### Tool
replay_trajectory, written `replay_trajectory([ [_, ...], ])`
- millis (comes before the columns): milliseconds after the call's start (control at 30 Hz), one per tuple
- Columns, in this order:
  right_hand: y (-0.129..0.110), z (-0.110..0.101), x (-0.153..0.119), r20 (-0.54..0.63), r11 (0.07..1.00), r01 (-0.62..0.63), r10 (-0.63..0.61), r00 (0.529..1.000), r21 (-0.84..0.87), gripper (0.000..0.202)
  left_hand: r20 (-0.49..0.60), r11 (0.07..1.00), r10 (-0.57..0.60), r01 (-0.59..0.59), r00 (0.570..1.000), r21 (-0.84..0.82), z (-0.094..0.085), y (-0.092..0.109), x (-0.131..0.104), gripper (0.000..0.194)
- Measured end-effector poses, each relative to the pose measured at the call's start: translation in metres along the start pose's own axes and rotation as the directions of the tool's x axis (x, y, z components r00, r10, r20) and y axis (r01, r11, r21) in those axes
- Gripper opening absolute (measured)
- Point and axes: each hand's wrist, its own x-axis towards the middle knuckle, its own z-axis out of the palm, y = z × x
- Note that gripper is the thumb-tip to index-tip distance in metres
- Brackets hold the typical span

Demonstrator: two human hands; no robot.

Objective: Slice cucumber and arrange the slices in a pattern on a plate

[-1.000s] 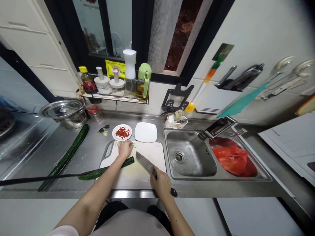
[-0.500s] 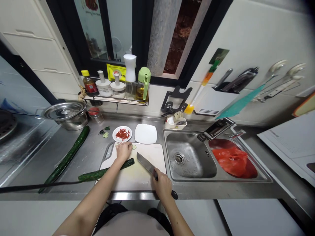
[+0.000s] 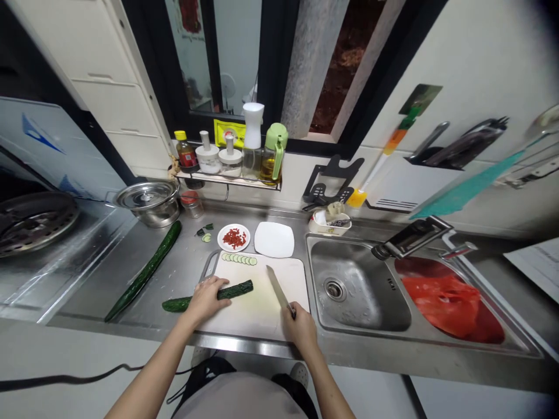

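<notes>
My left hand (image 3: pixel 208 299) is closed over the middle of a cut cucumber (image 3: pixel 238 289), thumb on the near side. The cucumber lies partly on the white cutting board (image 3: pixel 266 320), and its uncut end reaches past the board's left edge. My right hand (image 3: pixel 300 328) grips a kitchen knife (image 3: pixel 276 286) by the handle, its blade pointing away from me, to the right of the cucumber and apart from it. A row of thin cucumber slices (image 3: pixel 239 259) lies along the board's far edge.
A plate of chopped red pieces (image 3: pixel 234 238) and a white square plate (image 3: pixel 274 239) stand behind the board. A whole cucumber (image 3: pixel 144 272) and a lidded metal pot (image 3: pixel 152 203) are left. The sink (image 3: pixel 358 291) is right, with a red plastic bag (image 3: pixel 445 302) in its second basin.
My left hand has come back from the slices at the board's far edge to the cut cucumber and closed on it. The knife stays in my right hand. The view has shifted.
</notes>
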Motion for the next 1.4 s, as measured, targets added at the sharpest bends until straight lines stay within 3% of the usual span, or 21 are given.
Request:
replay_trajectory([
  [133, 0.012, 0.01, 0.019, 0.033, 0.963, -0.038, 0.031, 0.999, 0.265, 0.023, 0.02, 1.0, -0.005, 0.005, 1.0, -0.004, 0.001, 0.0, -0.004, 0.05],
  [233, 0.021, 0.022, 0.029, 0.112, 0.865, -0.136, 0.093, 0.989, 0.483, 0.027, 0.033, 1.0, 0.003, -0.003, 0.999, -0.005, 0.004, -0.001, -0.004, 0.047],
  [367, 0.032, 0.035, 0.036, 0.199, 0.749, -0.183, 0.069, 0.977, 0.637, 0.033, 0.023, 0.999, 0.042, -0.041, 0.999, -0.028, 0.011, -0.006, -0.004, 0.044],
  [567, 0.039, 0.038, 0.043, 0.179, 0.782, -0.146, 0.046, 0.983, 0.606, 0.029, -0.144, 0.988, 0.007, -0.029, 0.99, -0.15, 0.013, -0.019, 0.001, 0.042],
  [800, 0.038, 0.036, 0.046, 0.177, 0.817, -0.123, 0.027, 0.984, 0.563, 0.021, -0.342, 0.945, -0.282, 0.199, 0.896, -0.258, -0.018, -0.057, 0.021, 0.043],
  [1067, 0.039, 0.035, 0.046, 0.166, 0.826, -0.12, 0.033, 0.986, 0.55, 0.022, -0.319, 0.869, -0.492, 0.479, 0.81, -0.125, -0.035, -0.088, 0.043, 0.047],
  [1400, 0.04, 0.039, 0.046, 0.147, 0.835, -0.113, 0.039, 0.988, 0.538, 0.026, -0.271, 0.862, -0.488, 0.507, 0.83, 0.001, -0.032, -0.097, 0.056, 0.043],
])
